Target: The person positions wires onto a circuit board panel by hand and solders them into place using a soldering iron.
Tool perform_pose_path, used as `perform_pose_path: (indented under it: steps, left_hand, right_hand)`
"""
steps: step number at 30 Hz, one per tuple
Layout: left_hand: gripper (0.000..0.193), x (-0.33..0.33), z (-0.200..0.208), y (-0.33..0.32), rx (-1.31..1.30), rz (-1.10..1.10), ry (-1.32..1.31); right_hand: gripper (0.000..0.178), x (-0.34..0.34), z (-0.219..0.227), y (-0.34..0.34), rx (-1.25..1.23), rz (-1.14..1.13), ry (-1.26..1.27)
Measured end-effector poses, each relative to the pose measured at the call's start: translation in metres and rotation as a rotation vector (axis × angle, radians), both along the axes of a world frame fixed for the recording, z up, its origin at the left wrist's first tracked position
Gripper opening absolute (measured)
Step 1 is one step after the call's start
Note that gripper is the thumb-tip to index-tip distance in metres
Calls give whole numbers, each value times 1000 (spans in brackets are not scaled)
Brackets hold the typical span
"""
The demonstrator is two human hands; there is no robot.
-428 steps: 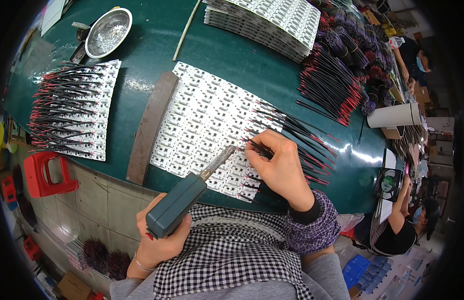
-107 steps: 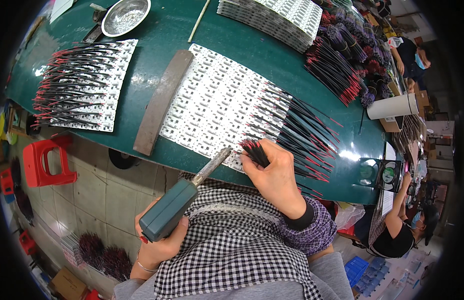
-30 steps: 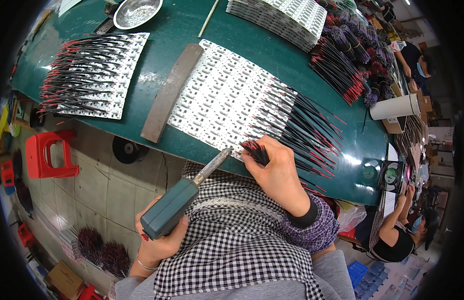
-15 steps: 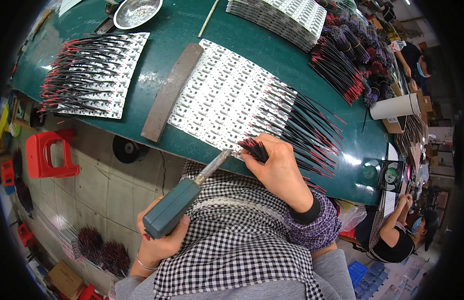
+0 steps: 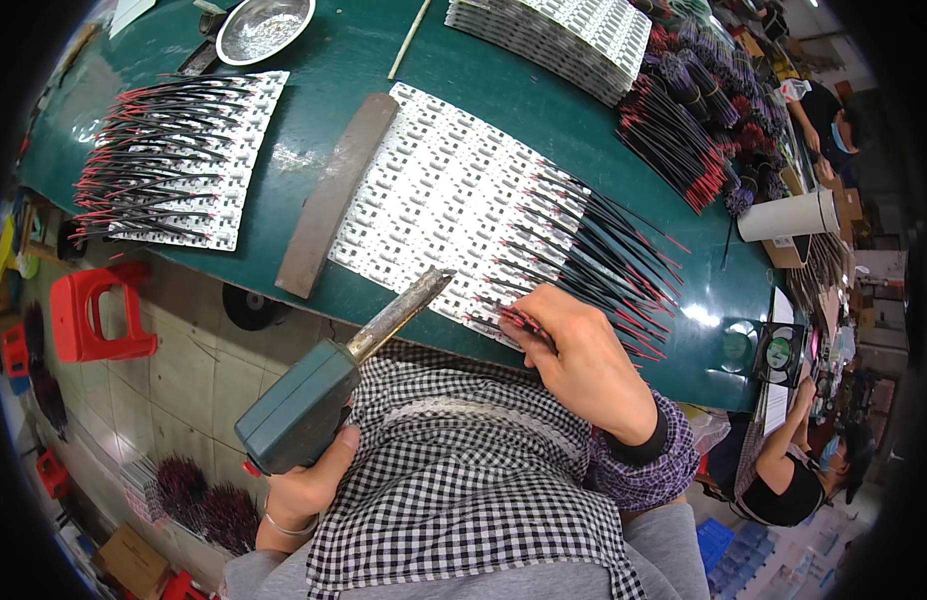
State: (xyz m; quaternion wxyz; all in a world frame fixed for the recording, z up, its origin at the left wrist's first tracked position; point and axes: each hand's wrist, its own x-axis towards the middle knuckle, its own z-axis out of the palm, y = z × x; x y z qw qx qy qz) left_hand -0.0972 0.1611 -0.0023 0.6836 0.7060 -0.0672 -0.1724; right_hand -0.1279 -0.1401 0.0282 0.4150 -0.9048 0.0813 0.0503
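Observation:
My left hand grips a dark green soldering gun, its metal barrel slanting up to the right. The barrel's tip hangs over or rests on a white circuit board panel; I cannot tell which. Rows of black wires with red ends run off the panel's right side. At the panel's near right corner, my right hand pinches a small bunch of short wires, red tips showing. Most of that bunch is hidden by the fingers. A brown flat bar lies along the panel's left edge.
Another wired panel lies at left on the green table, near a metal bowl. Stacked panels and wire bundles are at the far right. A red stool stands below; people sit at right.
The soldering gun has moved left and its tip has swung up over the panel, away from my right hand. My right hand has shifted slightly right and down, still pinching the wires.

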Motion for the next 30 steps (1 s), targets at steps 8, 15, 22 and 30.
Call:
perform_pose_path:
  steps: [8, 15, 22, 30]
  left_hand:
    - [29, 8, -4, -3, 232, -129, -125]
    - [23, 5, -14, -1, 249, -238, -277]
    - [25, 2, -9, 4, 317, -265, -196]
    - [50, -7, -13, 9, 65, -63, -44]
  right_hand:
    - [20, -1, -18, 12, -3, -73, -75]
    - [22, 1, -22, 12, 32, -64, -126]
    - [23, -1, -27, 13, 6, -57, -123]
    - [21, -1, -20, 11, -11, -70, -129]
